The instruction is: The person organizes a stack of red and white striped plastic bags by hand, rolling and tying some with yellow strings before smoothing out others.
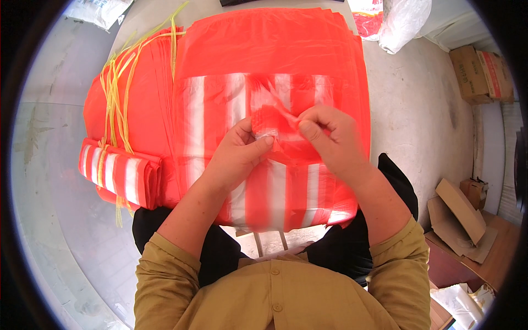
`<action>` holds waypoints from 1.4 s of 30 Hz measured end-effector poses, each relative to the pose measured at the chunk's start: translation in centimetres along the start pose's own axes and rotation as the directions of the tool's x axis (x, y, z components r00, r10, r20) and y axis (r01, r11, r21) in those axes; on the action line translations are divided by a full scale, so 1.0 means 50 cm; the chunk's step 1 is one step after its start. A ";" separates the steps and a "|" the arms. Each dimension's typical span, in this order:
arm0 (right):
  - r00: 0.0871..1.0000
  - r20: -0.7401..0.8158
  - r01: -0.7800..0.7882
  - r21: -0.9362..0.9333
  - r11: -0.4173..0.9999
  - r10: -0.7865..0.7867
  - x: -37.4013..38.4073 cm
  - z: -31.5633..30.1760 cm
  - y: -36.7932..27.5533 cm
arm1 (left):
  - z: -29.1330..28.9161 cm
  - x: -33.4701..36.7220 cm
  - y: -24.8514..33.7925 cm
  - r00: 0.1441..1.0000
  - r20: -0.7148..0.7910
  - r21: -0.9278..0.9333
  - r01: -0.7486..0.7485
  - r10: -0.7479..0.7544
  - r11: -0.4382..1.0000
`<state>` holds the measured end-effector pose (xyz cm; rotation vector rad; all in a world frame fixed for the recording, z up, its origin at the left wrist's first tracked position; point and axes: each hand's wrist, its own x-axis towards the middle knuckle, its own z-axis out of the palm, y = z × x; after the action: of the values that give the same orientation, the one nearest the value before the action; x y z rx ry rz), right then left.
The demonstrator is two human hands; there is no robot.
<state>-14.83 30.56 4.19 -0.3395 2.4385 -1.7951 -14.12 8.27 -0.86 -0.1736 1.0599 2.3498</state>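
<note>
A large pile of red plastic bags [269,47] lies in front of me. Its nearer part is a red-and-white striped plastic bag [278,192], which hangs toward my lap. Over the stripes, my left hand [234,154] pinches a bunched edge of the thin plastic between thumb and fingers. My right hand [336,137], just to the right, has its fingertips closed on a twisted pink-red strip of the same plastic. That strip is blurred and runs up and left from the fingers. Whether it is joined to the bag below cannot be made out.
At the left, yellow plastic ties [113,96] drape over another red stack [154,82]. A tied striped bundle [118,173] lies nearer me. A clear plastic bag [407,22] is at the back right. Cardboard boxes [467,74] and an opened carton [459,214] stand at the right.
</note>
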 end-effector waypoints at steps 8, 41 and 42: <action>0.877 -0.281 0.301 -0.314 0.901 -0.391 0.015 -0.049 -0.011 | 0.012 -0.003 0.007 1.000 -0.012 0.070 0.002 -0.001 0.998; 0.935 0.017 0.334 -0.383 0.862 -0.354 -0.006 0.033 0.005 | -0.018 -0.001 0.005 0.995 0.100 0.058 0.012 -0.017 0.998; 0.934 0.035 0.340 -0.387 0.857 -0.355 -0.006 0.031 0.001 | -0.020 0.000 0.003 0.996 0.085 0.070 0.009 -0.015 0.998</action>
<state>-14.25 29.21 3.65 -0.8371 2.9072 -1.4082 -14.32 7.48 -1.42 -0.0527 1.0938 2.2842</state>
